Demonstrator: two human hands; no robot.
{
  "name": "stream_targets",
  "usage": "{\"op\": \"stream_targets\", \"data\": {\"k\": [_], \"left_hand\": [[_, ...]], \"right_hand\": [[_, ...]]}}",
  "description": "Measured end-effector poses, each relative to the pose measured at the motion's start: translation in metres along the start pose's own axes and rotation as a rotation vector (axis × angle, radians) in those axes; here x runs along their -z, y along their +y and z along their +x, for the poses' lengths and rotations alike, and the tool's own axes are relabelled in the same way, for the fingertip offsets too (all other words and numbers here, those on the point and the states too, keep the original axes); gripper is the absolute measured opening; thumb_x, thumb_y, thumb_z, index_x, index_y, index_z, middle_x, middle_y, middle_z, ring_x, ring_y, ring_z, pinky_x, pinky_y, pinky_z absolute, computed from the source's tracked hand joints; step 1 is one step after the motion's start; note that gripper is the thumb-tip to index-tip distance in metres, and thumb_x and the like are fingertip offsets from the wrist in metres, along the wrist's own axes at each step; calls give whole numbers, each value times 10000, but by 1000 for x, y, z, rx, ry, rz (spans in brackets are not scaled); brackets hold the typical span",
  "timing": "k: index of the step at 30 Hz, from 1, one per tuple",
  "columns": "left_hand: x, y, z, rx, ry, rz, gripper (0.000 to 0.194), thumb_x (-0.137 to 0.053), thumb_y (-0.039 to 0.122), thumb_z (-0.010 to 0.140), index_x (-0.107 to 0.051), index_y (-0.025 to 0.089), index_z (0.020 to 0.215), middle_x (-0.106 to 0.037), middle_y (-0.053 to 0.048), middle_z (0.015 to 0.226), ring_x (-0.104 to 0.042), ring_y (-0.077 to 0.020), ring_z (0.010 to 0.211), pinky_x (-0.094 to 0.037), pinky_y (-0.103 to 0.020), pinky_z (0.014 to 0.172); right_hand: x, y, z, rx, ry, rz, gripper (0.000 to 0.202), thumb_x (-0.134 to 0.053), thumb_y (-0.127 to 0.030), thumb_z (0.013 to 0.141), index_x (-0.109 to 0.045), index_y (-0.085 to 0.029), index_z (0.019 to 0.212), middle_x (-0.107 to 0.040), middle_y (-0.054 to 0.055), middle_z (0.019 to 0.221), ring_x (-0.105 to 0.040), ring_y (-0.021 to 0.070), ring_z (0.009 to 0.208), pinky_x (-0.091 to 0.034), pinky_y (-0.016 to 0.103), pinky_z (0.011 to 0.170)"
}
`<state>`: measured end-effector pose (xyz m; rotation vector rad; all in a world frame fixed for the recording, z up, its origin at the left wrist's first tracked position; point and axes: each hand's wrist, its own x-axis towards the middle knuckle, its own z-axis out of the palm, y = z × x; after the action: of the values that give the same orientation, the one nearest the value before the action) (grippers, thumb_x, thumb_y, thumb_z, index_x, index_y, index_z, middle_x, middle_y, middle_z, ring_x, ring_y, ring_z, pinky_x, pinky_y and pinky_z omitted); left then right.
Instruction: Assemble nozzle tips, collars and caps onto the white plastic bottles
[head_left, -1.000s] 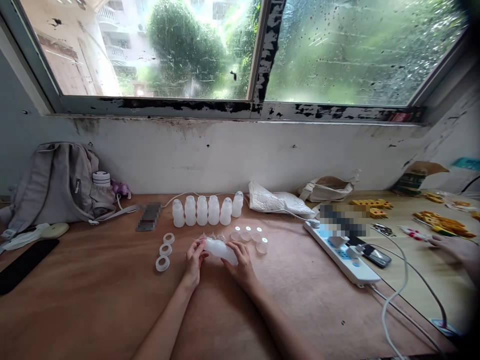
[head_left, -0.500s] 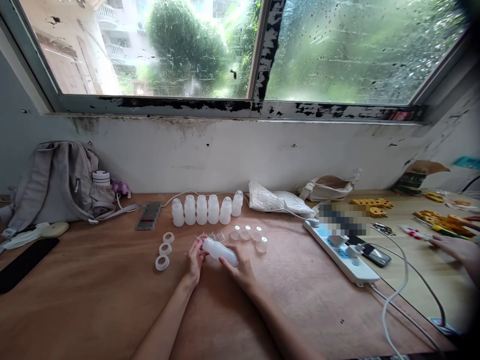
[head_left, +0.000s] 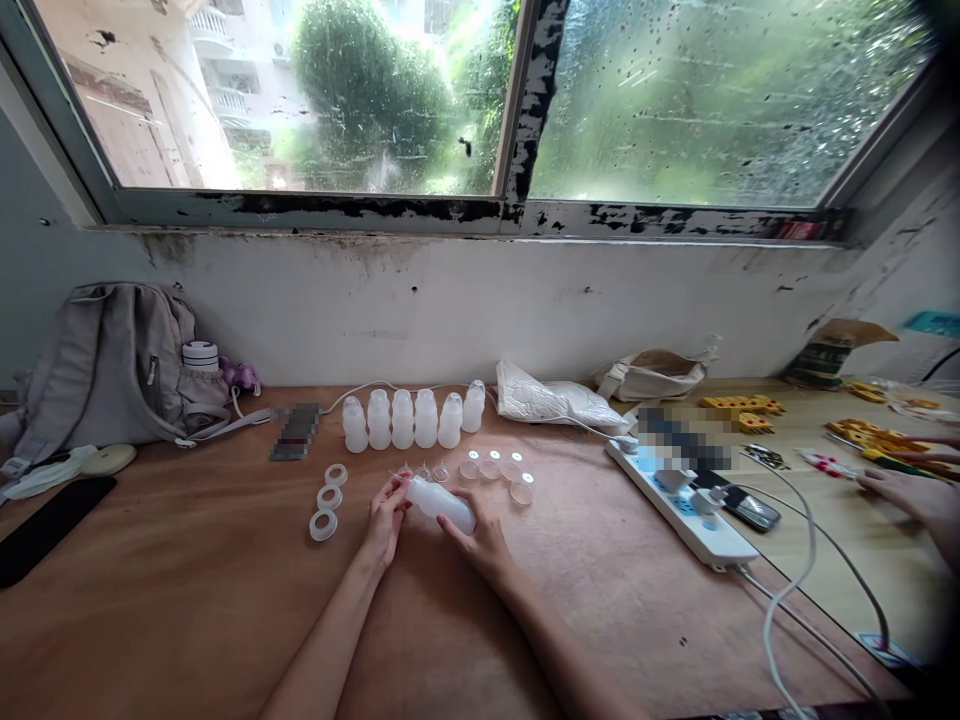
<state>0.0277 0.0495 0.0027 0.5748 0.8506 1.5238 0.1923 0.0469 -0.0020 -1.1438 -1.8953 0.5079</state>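
Note:
A translucent white baby bottle (head_left: 441,505) lies tilted between my hands, its neck end toward the left. My right hand (head_left: 484,535) wraps round the bottle's lower body. Fingers of my left hand (head_left: 385,520) are closed at the neck end; what they pinch there is partly hidden. Just beyond the hands are several clear nipples (head_left: 441,472), partly covered by the left hand. Right of these lie several clear round caps (head_left: 522,493) with small white tops. White screw rings (head_left: 324,525) form a column on the left.
Several white bottles (head_left: 403,420) stand in a row by the wall. A power strip (head_left: 697,520) with cables lies right, beyond a white plastic package (head_left: 551,400). A co-worker's hand (head_left: 904,500) handles parts at far right. A backpack (head_left: 120,360) sits left.
My left hand has shifted very slightly at the bottle's neck end. The bottle and my right hand stay almost in place.

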Motion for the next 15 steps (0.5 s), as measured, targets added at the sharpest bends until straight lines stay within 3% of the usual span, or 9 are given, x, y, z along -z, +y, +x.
{"op": "stream_targets", "data": {"k": [4,8,15], "left_hand": [[1,2,1,5,12,-1,283,-639,271,631,-634,165,894,-625,-63,960,-570,-158,832,-398,-228,695],[3,0,2,-18,55,8,261,-641,339,651,-629,176,854,-637,-51,919,-570,-131,778,-390,-204,652],[5,0,2,-22,72,22,278,-692,273,607,-646,146,850,-629,-61,951,-561,-123,811,-393,-191,671]], "right_hand": [[-1,1,0,-2,7,-5,336,-561,-360,736,-513,-192,1023,-612,73,985,-584,205,889,-479,310,760],[0,1,0,-3,12,-4,337,-563,-357,735,-510,-194,1024,-614,67,980,-585,200,883,-478,301,759],[1,-2,0,4,37,-8,336,-581,-353,715,-528,-200,1010,-619,57,961,-588,197,873,-483,298,744]]}}
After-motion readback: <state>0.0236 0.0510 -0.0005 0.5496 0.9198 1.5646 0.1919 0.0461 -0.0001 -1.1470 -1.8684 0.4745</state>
